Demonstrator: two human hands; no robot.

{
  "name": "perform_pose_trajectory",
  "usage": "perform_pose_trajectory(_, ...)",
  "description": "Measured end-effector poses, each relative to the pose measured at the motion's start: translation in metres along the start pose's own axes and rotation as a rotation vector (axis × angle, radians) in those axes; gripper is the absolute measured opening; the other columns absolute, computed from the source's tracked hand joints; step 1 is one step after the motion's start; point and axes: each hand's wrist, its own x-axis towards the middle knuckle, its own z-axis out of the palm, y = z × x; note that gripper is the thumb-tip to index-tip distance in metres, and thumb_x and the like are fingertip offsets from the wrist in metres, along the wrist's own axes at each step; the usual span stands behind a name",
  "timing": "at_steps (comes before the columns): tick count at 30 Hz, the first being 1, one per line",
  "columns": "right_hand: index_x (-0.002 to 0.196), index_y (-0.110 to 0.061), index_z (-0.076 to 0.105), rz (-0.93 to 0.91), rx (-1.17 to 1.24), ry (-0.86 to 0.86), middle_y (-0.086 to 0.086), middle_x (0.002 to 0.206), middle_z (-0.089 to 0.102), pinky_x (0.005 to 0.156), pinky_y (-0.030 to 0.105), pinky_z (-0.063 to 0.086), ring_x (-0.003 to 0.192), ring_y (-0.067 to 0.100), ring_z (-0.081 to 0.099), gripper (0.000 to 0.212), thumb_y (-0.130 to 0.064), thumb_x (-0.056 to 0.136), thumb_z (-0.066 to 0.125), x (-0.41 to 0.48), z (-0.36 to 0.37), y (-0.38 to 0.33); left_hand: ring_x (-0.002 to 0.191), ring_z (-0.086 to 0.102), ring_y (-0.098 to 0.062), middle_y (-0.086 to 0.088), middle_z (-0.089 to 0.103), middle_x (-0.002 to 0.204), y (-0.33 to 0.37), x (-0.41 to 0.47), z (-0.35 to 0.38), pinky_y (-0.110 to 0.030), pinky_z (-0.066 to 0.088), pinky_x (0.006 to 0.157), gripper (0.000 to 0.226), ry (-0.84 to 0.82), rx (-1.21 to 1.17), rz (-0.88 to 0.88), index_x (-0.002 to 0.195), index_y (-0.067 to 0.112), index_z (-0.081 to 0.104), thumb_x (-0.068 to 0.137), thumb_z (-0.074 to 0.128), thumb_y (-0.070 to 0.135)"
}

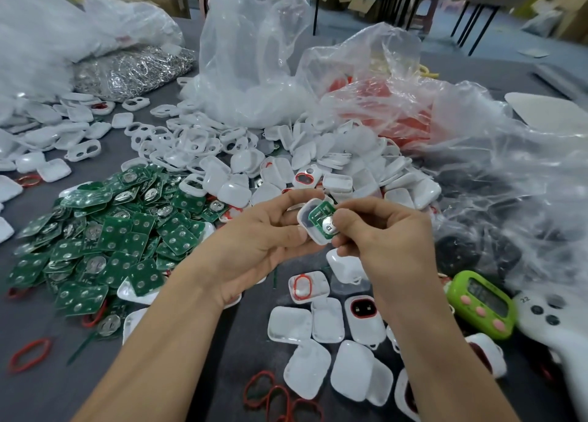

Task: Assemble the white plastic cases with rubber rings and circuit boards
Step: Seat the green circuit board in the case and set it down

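Case [302,215] edges sit pinched in left hand [261,240] grip; right hand [391,233] grip pinches circuit board [319,214] against it.

The only marking that can be read is the number "22", in dark digits on the top of the white handheld device [547,323] at the right edge of the desk [31,319]. The display of the green timer [482,303] beside it is too blurred to read.
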Motion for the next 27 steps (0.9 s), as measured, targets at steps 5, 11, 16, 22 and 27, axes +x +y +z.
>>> perform_pose_trajectory(5, 0.076, -0.023, 0.080, 0.007, -0.050, -0.001, 0.006, 0.065, 0.075, 0.052, 0.023, 0.055, 0.050, 0.016, 0.067, 0.021, -0.004, 0.085, 0.078, -0.001, 0.002, 0.002, 0.106, 0.072, -0.025, -0.014, 0.073, 0.113, -0.002, 0.001, 0.001, -0.039, 0.056, 0.099, 0.042, 0.010, 0.024, 0.006, 0.124, 0.013, 0.069, 0.088, 0.061, -0.009)
perform_pose_trajectory(11, 0.080, -0.025, 0.081, -0.076, -0.219, 0.058, -0.005, 0.063, 0.074, 0.054, 0.023, 0.056, 0.052, 0.011, 0.069, 0.012, -0.014, 0.085, 0.080, -0.004, 0.002, 0.005, 0.101, 0.073, -0.023, -0.011, 0.075, 0.108, -0.003, 0.001, 0.005, -0.041, 0.055, 0.102, 0.045, 0.032, 0.063, 0.006, 0.129, 0.008, 0.059, 0.088, 0.060, -0.010)
perform_pose_trajectory(16, 0.083, -0.029, 0.082, -0.217, -0.379, 0.153, -0.018, 0.069, 0.073, 0.060, 0.007, 0.049, 0.067, -0.003, 0.069, 0.006, -0.023, 0.083, 0.084, -0.009, 0.006, 0.007, 0.101, 0.073, -0.019, -0.010, 0.075, 0.107, -0.002, 0.001, 0.005, -0.038, 0.058, 0.096, 0.044, 0.048, 0.060, -0.001, 0.128, 0.008, 0.060, 0.087, 0.060, -0.009)
perform_pose_trajectory(22, 0.084, -0.028, 0.083, -0.313, -0.427, 0.158, -0.024, 0.070, 0.070, 0.064, 0.006, 0.049, 0.071, -0.005, 0.068, 0.008, -0.021, 0.082, 0.086, -0.010, 0.008, 0.009, 0.100, 0.074, -0.019, -0.009, 0.076, 0.105, -0.002, -0.001, 0.004, -0.034, 0.059, 0.090, 0.044, 0.042, 0.062, -0.008, 0.126, 0.009, 0.062, 0.086, 0.061, -0.009)
perform_pose_trajectory(27, 0.088, -0.025, 0.083, -0.428, -0.451, 0.138, -0.029, 0.072, 0.064, 0.069, 0.008, 0.052, 0.077, -0.003, 0.069, 0.012, -0.019, 0.080, 0.087, -0.008, 0.008, 0.013, 0.099, 0.075, -0.021, -0.012, 0.077, 0.103, -0.001, -0.001, 0.003, -0.034, 0.060, 0.087, 0.042, 0.047, 0.044, -0.011, 0.123, 0.009, 0.066, 0.085, 0.061, -0.010)
